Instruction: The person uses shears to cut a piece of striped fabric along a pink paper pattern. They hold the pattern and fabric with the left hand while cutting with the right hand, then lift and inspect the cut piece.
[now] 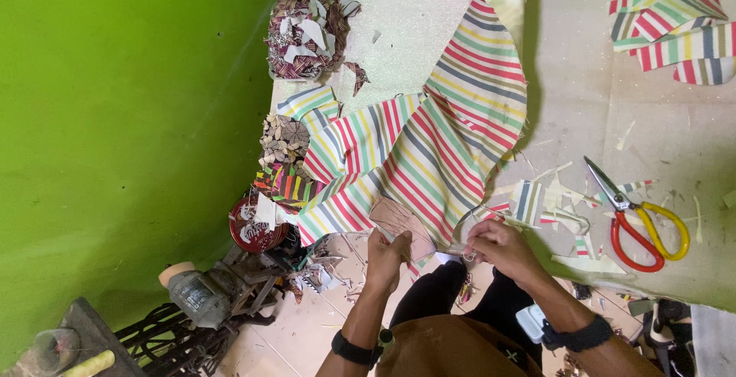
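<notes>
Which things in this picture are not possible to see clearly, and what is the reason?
Head view:
- Left hand: fingertips hidden behind the brown template.
- Right hand: what it pinches is too small and blurred to tell.
- Striped fabric: lower edge covered by both hands.
- Sewing machine: partly cut off, cluttered and dark.
- Striped pieces: cut off by the right edge.

**Around your work surface**

You are looking at red-and-yellow scissors (640, 220) lying near the right edge of the table (590, 101), amid paper scraps. Cut striped pieces (675, 36) are sitting at the far right corner. A patterned scrap pile (307, 32) is resting at the far left corner, against the green wall (130, 116).
</notes>
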